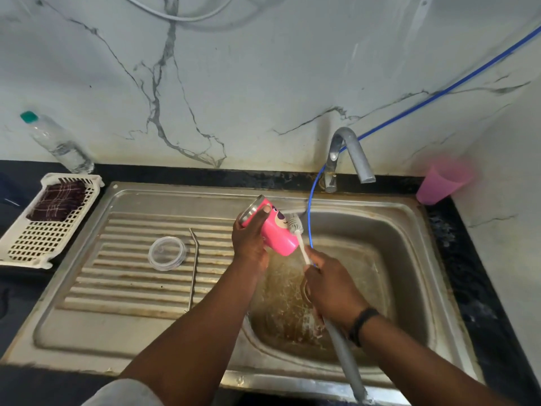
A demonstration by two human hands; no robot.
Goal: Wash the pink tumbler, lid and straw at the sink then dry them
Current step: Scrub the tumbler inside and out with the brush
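Clearly the scrubbing step was in hand: over the sink (395, 218) basin, the left hand (251, 240) wrapped the tumbler (276, 230), the right hand (330, 284) clenched a brush (295, 225) against its side. Lid (167, 253) and straw (193, 268) lay left of the basin, probably next.

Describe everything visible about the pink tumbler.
The pink tumbler with a cartoon bear face printed on it has a silvery metal rim. It is lidless and tilted, its mouth pointing up-left, held above the steel sink. The left hand grips its upper part; the white bottle brush, held by the right hand, touches its side.
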